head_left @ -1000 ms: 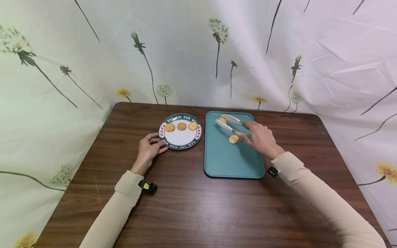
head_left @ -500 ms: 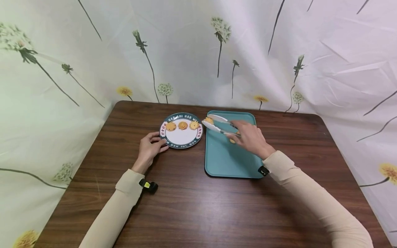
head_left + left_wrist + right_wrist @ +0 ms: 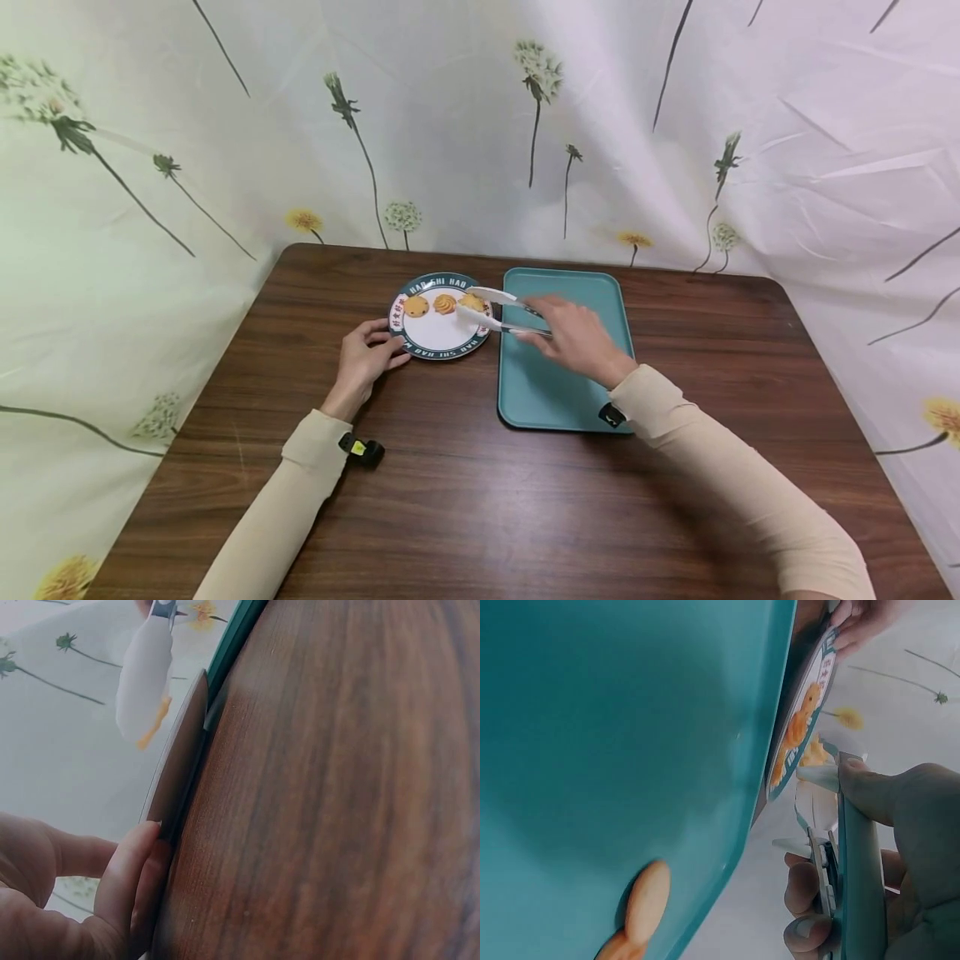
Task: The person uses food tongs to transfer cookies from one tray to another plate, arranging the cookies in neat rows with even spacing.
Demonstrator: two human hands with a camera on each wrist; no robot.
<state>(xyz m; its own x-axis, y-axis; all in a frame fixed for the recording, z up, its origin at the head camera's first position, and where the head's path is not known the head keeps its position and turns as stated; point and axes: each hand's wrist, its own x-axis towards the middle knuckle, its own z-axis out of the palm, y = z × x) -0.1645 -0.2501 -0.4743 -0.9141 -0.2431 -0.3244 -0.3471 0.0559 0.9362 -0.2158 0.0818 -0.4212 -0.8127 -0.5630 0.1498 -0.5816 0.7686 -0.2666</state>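
My left hand (image 3: pixel 366 358) grips the near-left rim of a round plate (image 3: pixel 435 340), its thumb on the edge. In the left wrist view the thumb and fingers pinch the plate's rim. My right hand (image 3: pixel 581 337) holds metal tongs with white tips (image 3: pixel 480 318) above the plate's right side. A golden cookie (image 3: pixel 814 752) is clamped between those tips, lifted clear of the plate. On the plate lie a round dotted cookie (image 3: pixel 416 307), a swirled cookie (image 3: pixel 445 304) and a third cookie (image 3: pixel 778 766), which the tongs mostly cover in the head view.
A teal tray (image 3: pixel 536 400) lies right of the plate, partly under my right forearm. On it are an oval cookie (image 3: pixel 647 902) and another cookie (image 3: pixel 619 946), both hidden from the head view. A flower-printed cloth (image 3: pixel 450 125) hangs behind the wooden table (image 3: pixel 450 500).
My right hand has carried the tongs left with the cookie, from the tray's upper part to above the plate's right side. The left hand stays at the plate's rim.
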